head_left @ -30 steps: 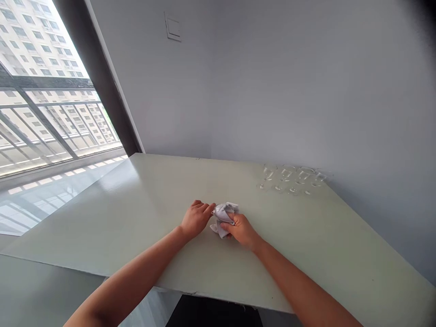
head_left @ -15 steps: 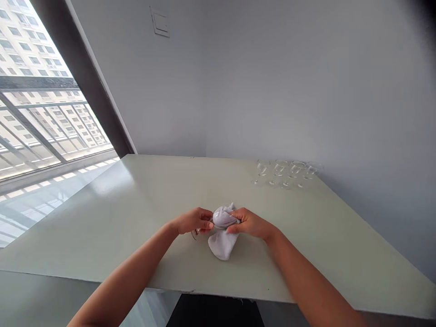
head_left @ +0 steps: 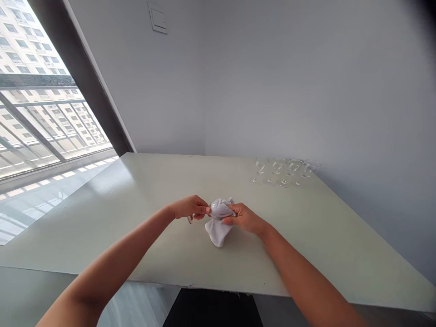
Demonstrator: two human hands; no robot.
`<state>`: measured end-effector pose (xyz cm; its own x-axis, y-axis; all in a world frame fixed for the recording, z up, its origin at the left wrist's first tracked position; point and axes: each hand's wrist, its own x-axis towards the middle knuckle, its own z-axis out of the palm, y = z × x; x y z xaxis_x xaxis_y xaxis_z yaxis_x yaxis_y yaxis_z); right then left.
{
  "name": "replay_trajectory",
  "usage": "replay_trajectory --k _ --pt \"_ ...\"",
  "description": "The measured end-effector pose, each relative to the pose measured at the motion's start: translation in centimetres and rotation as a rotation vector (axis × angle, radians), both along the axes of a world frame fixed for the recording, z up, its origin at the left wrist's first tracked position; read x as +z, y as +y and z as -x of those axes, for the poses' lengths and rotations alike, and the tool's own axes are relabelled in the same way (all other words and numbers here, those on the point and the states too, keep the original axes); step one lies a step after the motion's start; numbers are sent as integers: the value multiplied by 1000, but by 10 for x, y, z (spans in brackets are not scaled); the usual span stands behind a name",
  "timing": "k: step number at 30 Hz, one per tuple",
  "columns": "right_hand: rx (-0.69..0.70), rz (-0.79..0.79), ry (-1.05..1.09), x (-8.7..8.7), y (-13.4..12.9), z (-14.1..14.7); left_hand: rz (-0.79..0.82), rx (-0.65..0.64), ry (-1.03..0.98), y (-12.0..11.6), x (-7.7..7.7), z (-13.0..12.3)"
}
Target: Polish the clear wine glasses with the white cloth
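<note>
A stemmed glass (head_left: 216, 210) lies sideways between my hands, its bowl stuffed and partly wrapped with a white cloth (head_left: 216, 231). My left hand (head_left: 191, 207) is closed around the stem, and a bit of the glass's foot shows below the fingers. At the bowl end, my right hand (head_left: 240, 215) grips the cloth, with the thumb in front and fingers pushed toward the rim. One corner of the cloth hangs down above the tabletop. My palms hide most of the stem and the rim.
Several clear stemmed glasses (head_left: 275, 169) stand upright in a group at the table's back right, near the wall. The pale table (head_left: 163, 181) has its front edge close to me. A window (head_left: 51, 100) is at the left.
Both hands have moved slightly away from me and to the left with the glass and cloth. My left wrist has turned a little. The view has shifted slightly.
</note>
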<state>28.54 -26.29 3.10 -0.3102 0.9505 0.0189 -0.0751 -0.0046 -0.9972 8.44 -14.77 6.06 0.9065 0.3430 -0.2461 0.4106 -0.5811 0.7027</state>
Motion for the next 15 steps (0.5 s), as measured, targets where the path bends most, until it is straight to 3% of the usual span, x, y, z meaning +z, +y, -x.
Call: replay_trajectory --k 1,3,7,9,10,12,15 --pt "9 7 0 0 0 0 71 -31 33 1 1 1" --pt "-41 68 57 -4 4 0 -44 22 33 -2 2 0" --pt "-239 232 321 -14 11 5 -803 168 -128 -18 -2 -6" --pt "-260 265 409 -17 12 9 -980 125 -152 -21 -3 -7" --pt "-250 264 414 -17 11 11 -971 109 -144 -20 -2 -7" --pt "-221 209 349 -14 7 13 -784 117 -103 -13 1 -4" --pt "-91 41 138 -3 -2 14 -194 60 13 -1 8 6"
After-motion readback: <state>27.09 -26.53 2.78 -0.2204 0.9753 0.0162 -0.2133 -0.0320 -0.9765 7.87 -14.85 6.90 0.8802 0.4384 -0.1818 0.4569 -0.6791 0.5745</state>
